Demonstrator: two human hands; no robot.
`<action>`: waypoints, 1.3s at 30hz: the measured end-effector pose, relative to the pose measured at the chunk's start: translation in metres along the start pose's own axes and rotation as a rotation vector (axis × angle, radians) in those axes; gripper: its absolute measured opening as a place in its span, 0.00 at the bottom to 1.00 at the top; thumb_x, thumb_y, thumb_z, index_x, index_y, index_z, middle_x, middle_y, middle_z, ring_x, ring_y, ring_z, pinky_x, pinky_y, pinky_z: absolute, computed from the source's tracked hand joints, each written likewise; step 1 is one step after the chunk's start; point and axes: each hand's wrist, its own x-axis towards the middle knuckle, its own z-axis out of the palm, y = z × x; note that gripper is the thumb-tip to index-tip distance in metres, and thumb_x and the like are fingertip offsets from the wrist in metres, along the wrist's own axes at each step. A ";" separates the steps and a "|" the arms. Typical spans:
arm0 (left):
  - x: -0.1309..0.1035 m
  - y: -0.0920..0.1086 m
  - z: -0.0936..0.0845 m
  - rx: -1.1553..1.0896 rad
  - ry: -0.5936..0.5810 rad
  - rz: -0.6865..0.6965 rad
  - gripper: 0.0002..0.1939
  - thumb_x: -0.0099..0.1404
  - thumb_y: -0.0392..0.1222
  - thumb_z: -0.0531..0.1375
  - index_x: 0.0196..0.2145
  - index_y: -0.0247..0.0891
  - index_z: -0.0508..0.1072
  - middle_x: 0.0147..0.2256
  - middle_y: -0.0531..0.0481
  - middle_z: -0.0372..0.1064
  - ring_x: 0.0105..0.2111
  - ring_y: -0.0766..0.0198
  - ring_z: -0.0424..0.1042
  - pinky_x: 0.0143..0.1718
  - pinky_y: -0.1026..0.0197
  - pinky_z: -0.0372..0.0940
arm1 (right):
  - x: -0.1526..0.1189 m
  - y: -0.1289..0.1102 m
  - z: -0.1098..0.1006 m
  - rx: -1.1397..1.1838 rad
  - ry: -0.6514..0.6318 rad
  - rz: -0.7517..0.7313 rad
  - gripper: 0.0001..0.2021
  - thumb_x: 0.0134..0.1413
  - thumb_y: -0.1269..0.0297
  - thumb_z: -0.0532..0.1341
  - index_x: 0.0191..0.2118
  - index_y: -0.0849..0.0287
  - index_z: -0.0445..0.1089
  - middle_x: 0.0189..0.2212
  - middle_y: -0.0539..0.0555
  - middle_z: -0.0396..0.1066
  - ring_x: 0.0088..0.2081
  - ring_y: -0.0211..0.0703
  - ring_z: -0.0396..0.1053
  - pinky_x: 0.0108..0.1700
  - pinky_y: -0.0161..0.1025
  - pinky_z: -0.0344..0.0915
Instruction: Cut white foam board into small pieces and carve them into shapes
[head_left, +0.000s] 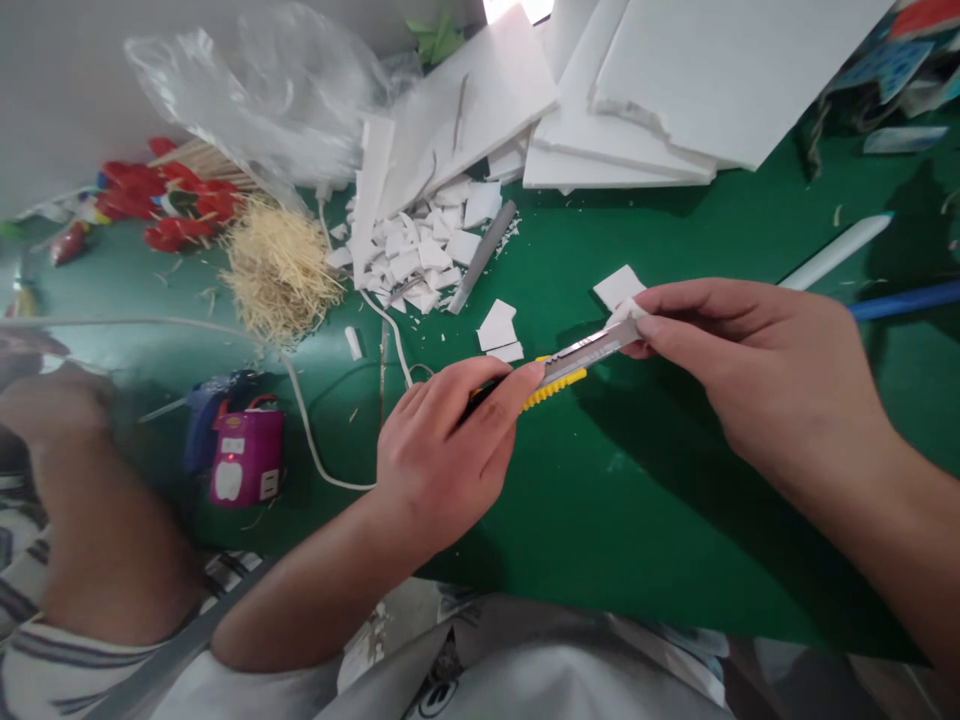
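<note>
My left hand is closed around a yellow and black utility knife, its metal blade extended to the right. Between the thumb and fingers of my right hand is a small piece of white foam board, and the blade's tip meets it. Just behind, another flat white foam piece lies on the green table. Two more cut foam pieces rest beyond my left hand. A grey strip leans by a heap of foam scraps.
Large white foam sheets stand at the back, near a clear plastic bag. Left are a straw-coloured shred pile, red items, a magenta power socket block and white cord. Another person's arm rests at far left.
</note>
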 end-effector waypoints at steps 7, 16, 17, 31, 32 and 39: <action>0.000 0.001 -0.001 -0.001 -0.017 -0.009 0.15 0.72 0.28 0.60 0.52 0.38 0.77 0.42 0.48 0.80 0.39 0.65 0.81 0.39 0.64 0.73 | -0.003 -0.002 0.000 -0.064 0.010 -0.048 0.05 0.52 0.68 0.70 0.33 0.50 0.83 0.31 0.48 0.82 0.34 0.43 0.79 0.40 0.42 0.76; -0.002 0.001 0.001 -0.041 -0.036 -0.003 0.15 0.74 0.33 0.59 0.56 0.34 0.75 0.44 0.45 0.79 0.40 0.65 0.81 0.40 0.66 0.75 | 0.001 0.005 0.004 0.285 -0.001 0.158 0.04 0.50 0.68 0.74 0.32 0.50 0.84 0.29 0.47 0.82 0.30 0.37 0.80 0.37 0.35 0.80; -0.003 0.001 0.000 -0.045 -0.039 -0.004 0.15 0.74 0.33 0.59 0.57 0.34 0.74 0.44 0.45 0.79 0.39 0.66 0.81 0.39 0.67 0.75 | 0.001 0.005 0.005 0.325 0.001 0.178 0.04 0.49 0.68 0.74 0.32 0.50 0.84 0.28 0.46 0.82 0.29 0.36 0.80 0.36 0.34 0.79; -0.005 0.007 0.001 -0.126 -0.043 0.012 0.17 0.75 0.32 0.57 0.59 0.33 0.72 0.44 0.47 0.80 0.37 0.71 0.80 0.36 0.71 0.73 | 0.000 0.006 0.006 0.326 -0.010 0.170 0.05 0.50 0.69 0.74 0.33 0.51 0.84 0.30 0.48 0.83 0.31 0.39 0.81 0.38 0.35 0.80; -0.005 0.007 0.001 -0.133 -0.045 0.008 0.17 0.75 0.32 0.57 0.59 0.33 0.72 0.44 0.47 0.80 0.38 0.71 0.80 0.39 0.71 0.73 | -0.001 0.006 0.005 0.299 -0.004 0.156 0.05 0.51 0.69 0.73 0.33 0.51 0.84 0.30 0.48 0.83 0.31 0.40 0.82 0.39 0.36 0.80; -0.005 0.008 -0.001 -0.168 -0.069 -0.005 0.23 0.74 0.32 0.58 0.65 0.38 0.69 0.46 0.49 0.80 0.41 0.71 0.80 0.43 0.73 0.73 | -0.004 0.004 0.003 0.189 -0.002 0.132 0.05 0.52 0.68 0.73 0.33 0.49 0.84 0.30 0.48 0.83 0.32 0.44 0.82 0.42 0.42 0.81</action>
